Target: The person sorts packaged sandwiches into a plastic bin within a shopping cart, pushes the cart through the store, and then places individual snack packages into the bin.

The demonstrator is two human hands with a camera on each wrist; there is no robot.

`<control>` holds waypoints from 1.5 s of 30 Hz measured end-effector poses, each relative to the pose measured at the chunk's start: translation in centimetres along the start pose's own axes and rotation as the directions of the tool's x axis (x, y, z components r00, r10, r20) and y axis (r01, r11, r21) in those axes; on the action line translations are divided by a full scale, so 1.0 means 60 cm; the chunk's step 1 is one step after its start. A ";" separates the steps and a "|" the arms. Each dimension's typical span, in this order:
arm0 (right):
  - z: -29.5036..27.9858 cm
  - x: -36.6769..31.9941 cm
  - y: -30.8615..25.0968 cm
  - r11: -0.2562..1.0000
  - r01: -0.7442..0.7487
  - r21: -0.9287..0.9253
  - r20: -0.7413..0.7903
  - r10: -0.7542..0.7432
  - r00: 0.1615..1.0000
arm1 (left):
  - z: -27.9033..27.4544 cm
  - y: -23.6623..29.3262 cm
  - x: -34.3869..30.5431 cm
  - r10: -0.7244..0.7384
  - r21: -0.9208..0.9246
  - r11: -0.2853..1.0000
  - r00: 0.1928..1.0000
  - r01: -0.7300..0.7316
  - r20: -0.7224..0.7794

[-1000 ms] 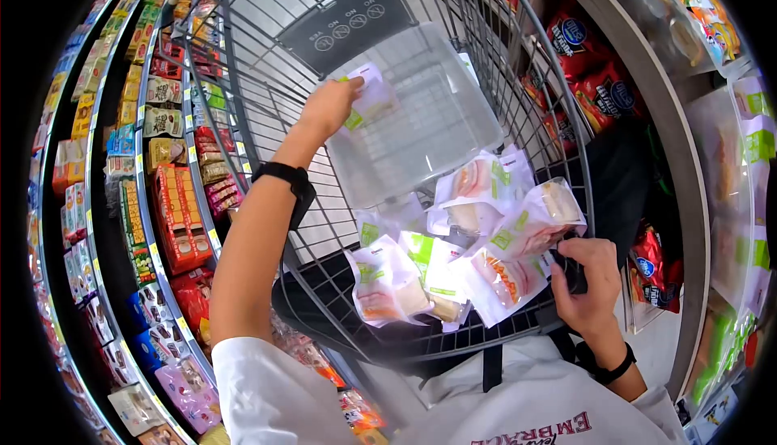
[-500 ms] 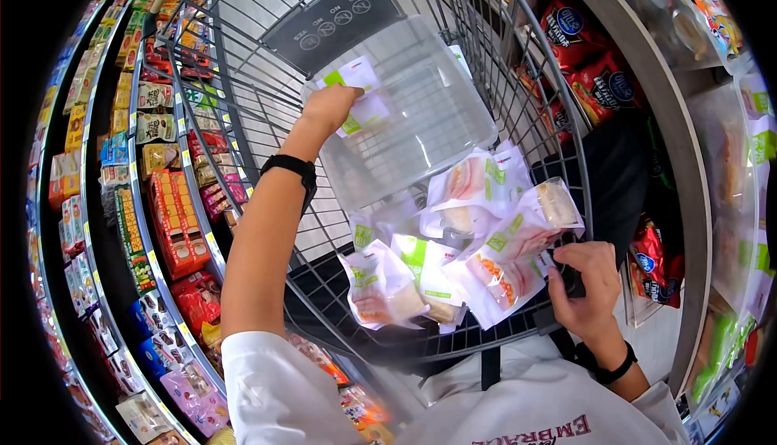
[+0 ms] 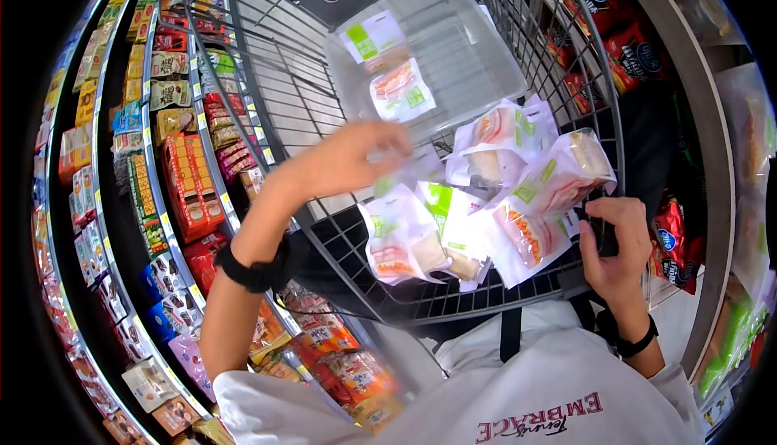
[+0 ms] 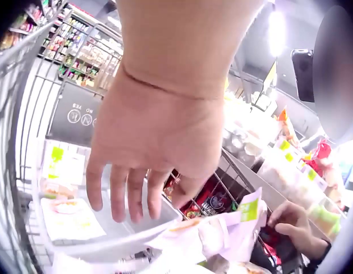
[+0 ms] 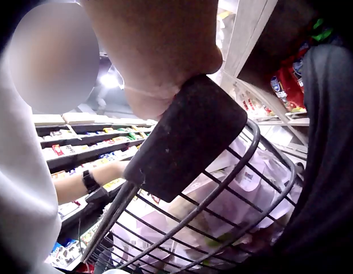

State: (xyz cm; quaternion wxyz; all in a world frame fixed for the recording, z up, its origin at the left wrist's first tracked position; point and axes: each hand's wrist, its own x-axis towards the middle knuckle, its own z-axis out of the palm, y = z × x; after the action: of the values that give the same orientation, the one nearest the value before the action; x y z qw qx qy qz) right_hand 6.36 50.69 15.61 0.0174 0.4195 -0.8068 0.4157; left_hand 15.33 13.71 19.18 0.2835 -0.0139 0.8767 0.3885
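Observation:
My left hand (image 3: 356,157), blurred in the head view, hovers over the shopping cart with nothing in it. Its fingers (image 4: 135,197) hang nearly straight in the left wrist view. Two wrapped sandwiches lie beyond it on a translucent plastic panel (image 3: 473,64): a green-labelled pack (image 3: 372,38) and a windowed pack (image 3: 402,91). Several more white sandwich packs (image 3: 518,234) are heaped at the cart's near end. My right hand (image 3: 619,242) is curled at the near right corner, gripping a black block (image 5: 191,137) on the cart's rim (image 5: 222,185).
Snack shelves (image 3: 174,194) run along the left side. On the right, a shelf unit (image 3: 712,202) holds red snack bags (image 3: 631,48), with more wrapped packs (image 3: 753,153) hanging outside it. The cart's wire side (image 3: 603,48) stands between.
My left hand has let go of a sandwich pack on the panel and drawn back toward the near heap. The right hand keeps its place on the cart. The head view has shifted.

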 end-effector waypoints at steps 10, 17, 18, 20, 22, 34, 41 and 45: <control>-0.017 0.024 -0.055 0.999 0.026 -0.032 0.203 -0.019 0.979 | 0.107 -0.035 -0.090 -0.068 0.009 0.998 0.992 0.069 -0.104; 0.092 0.064 -0.130 0.988 0.006 0.154 0.609 -0.100 0.787 | 0.130 0.083 -0.227 0.156 0.039 0.988 0.925 -0.152 -0.347; 0.115 0.070 -0.134 0.986 -0.005 0.166 0.629 -0.102 0.770 | 0.130 0.102 -0.251 0.104 0.056 0.994 0.930 -0.090 -0.354; 0.172 0.066 -0.125 0.998 0.064 0.026 0.614 -0.067 0.787 | 0.145 0.108 -0.291 0.122 0.056 0.993 0.887 -0.109 -0.446; 0.197 0.085 -0.132 0.991 0.080 -0.103 0.664 0.009 0.748 | 0.159 0.118 -0.316 0.076 -0.030 0.993 0.799 -0.116 -0.597; 0.044 0.158 -0.222 0.977 0.191 0.093 0.613 -0.208 0.762 | 0.209 0.043 -0.351 -0.383 -0.424 0.859 0.189 -0.287 -0.904; -0.159 0.260 -0.208 0.925 -0.279 0.259 0.480 0.127 0.868 | 0.127 0.089 -0.358 -0.281 -0.344 0.837 0.205 -0.426 -0.938; -0.251 0.293 -0.198 0.951 -0.219 0.218 0.487 0.088 0.869 | 0.087 0.111 -0.419 -0.195 -0.289 0.927 0.354 -0.237 -0.915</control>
State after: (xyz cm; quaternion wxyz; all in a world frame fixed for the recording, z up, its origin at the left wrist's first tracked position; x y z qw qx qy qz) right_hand -1.64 45.78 39.86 -0.2692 0.4402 -0.7544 0.4057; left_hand 37.34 17.03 33.60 -0.2791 -0.2744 0.7892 0.4733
